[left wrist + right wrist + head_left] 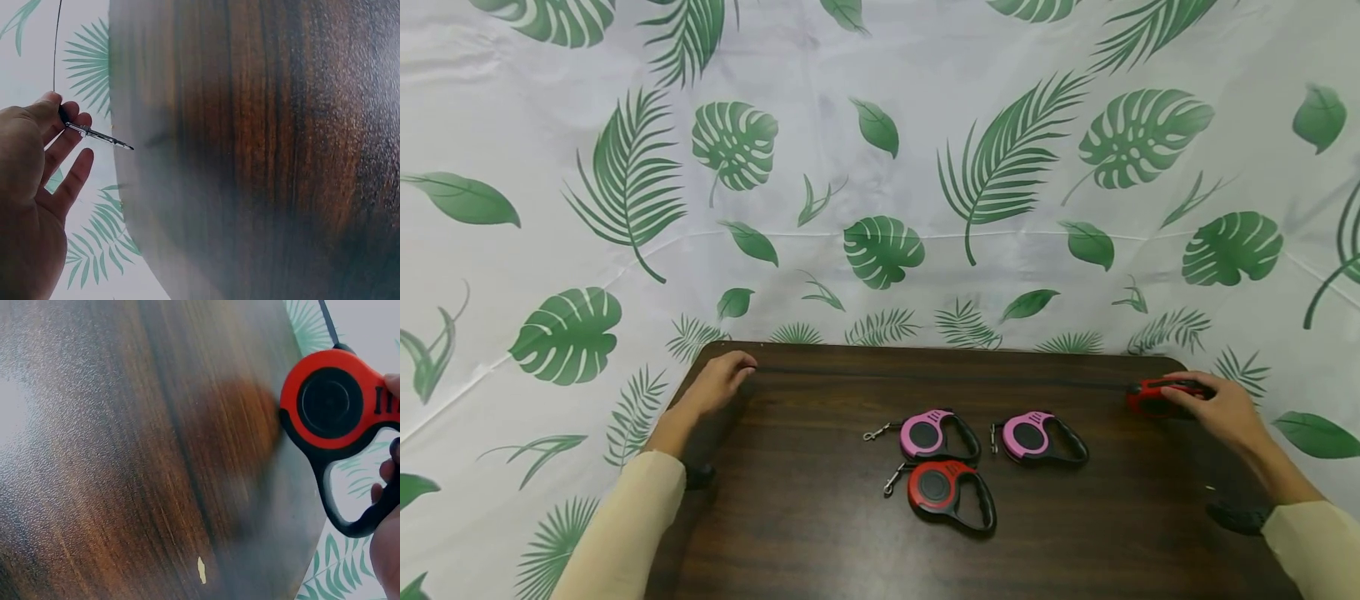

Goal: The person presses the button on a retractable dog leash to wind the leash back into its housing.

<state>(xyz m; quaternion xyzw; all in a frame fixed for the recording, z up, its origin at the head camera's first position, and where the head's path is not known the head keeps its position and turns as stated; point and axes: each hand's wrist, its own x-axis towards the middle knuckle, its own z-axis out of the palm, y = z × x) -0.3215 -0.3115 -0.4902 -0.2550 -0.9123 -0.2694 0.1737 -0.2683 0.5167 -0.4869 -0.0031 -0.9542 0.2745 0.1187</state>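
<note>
My right hand [1223, 414] grips a red and black retractable dog leash [330, 400] by its looped handle, above the table's right side. From its case a thin dark cord [940, 377] runs taut across to my left hand [715, 385], over the far left corner. In the left wrist view, thumb and fingertips pinch the cord's end, and its metal clip [100, 135] sticks out past the fingers. On the table between the hands lie two pink leashes [1033, 435] and another red leash [934, 487], each with a metal clip beside it.
The dark brown wooden table [805, 533] has rounded far corners. Behind it hangs a white cloth [820, 75] printed with green leaves. A small pale mark [201, 570] shows on the table's right part.
</note>
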